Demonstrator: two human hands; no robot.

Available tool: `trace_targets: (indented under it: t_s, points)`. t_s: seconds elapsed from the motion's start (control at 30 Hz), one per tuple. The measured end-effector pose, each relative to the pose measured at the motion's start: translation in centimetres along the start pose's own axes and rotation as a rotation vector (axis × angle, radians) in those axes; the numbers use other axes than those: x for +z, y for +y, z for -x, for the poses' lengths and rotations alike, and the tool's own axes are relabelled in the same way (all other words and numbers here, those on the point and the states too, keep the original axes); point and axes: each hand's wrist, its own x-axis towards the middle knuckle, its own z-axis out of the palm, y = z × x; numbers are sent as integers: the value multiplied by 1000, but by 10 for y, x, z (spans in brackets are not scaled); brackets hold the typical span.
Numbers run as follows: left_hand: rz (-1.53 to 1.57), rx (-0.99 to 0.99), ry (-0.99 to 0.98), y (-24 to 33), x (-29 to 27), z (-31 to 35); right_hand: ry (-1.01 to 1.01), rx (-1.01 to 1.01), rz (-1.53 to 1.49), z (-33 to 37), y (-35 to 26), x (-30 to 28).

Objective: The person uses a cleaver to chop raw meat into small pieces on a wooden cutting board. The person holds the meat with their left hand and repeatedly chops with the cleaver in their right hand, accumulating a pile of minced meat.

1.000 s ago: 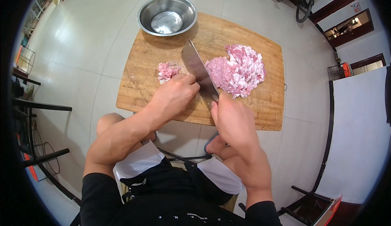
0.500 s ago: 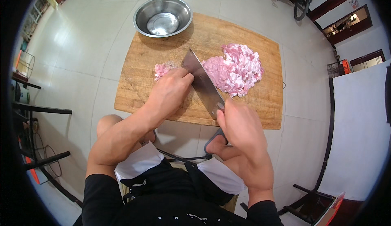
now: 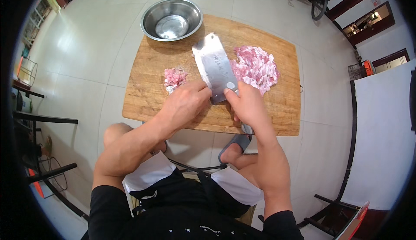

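Observation:
My right hand (image 3: 248, 106) grips the handle of a broad steel cleaver (image 3: 219, 64), its thumb pressed at the base of the blade. The blade is tilted with its flat side turned up and points away from me over the wooden cutting board (image 3: 151, 58). Close beside the blade's left edge, near its heel, my left hand (image 3: 185, 103) is closed with fingers pinched together. What lies between those fingers is hidden. A large heap of chopped pink meat (image 3: 258, 69) rests right of the cleaver, partly behind it. A smaller clump of meat pieces (image 3: 174, 77) lies beyond my left hand.
An empty steel bowl (image 3: 145, 21) stands at the board's far left corner. My knees and a grey slipper (image 3: 242, 144) are below the near edge. A white-topped table (image 3: 381, 140) is on the right, dark chair legs (image 3: 47, 119) on the left, a bicycle (image 3: 320, 4) far off.
The cleaver has lifted and rolled from edge-down to flat side up, its tip swinging away and to the right. My right hand has shifted slightly away from me; my left hand has moved nearer me.

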Motion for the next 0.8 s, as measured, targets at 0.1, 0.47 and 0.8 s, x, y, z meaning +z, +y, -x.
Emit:
trace_targets:
  t_s: [0.1, 0.47, 0.8]
  points:
    - [2, -50, 82, -7, -2, -4, -6, 115, -216, 12, 0, -10]
    - [-76, -49, 39, -9, -11, 5, 95, -80, 221, 77, -20, -18]
    - [-58, -91, 13, -7, -13, 3, -56, -63, 448, 89, -33, -20]
